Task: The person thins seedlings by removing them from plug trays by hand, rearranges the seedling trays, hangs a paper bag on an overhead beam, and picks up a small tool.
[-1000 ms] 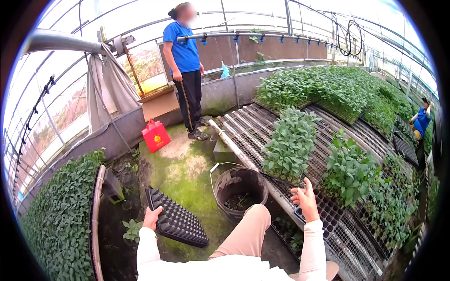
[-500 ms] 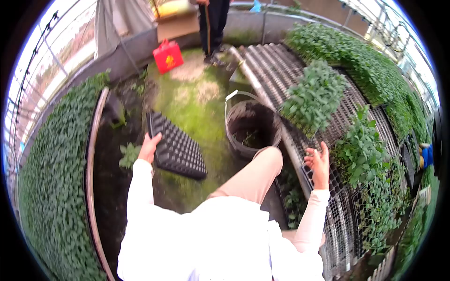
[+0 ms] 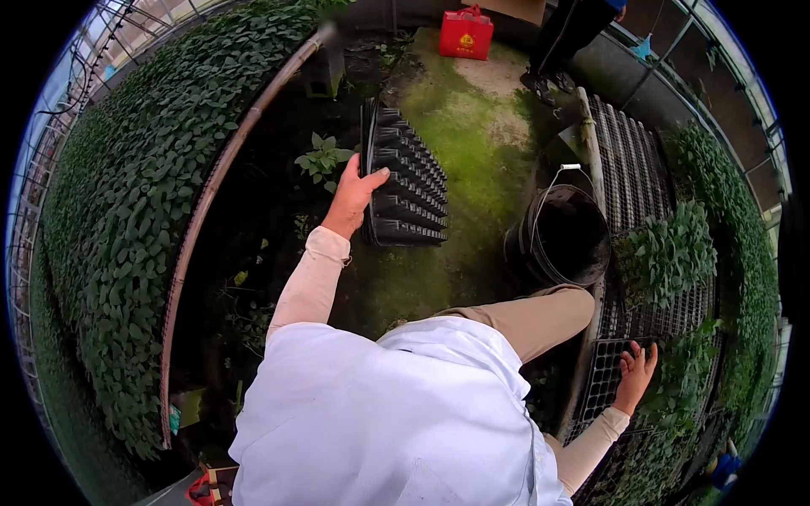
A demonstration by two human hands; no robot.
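A black plastic seedling tray stands tilted on its edge, its cell undersides facing right. My left hand grips its left edge, thumb on the cell side; whether several trays are nested there I cannot tell. Over the bench on the right, my right hand is open, fingers apart and slightly bent, with nothing in it. Just left of that hand, an empty-celled tray lies on the bench. A clump of green seedlings sits farther up the same bench.
A dark bucket with a wire handle stands beyond my knee, against the bench rail. Dense seedlings fill the left bed behind its rail. A red bag and a standing person are at the back.
My view has turned left, so bucket and bench appear farther right. The held tray now stands more upright. My right hand appears lower, beside the bench tray.
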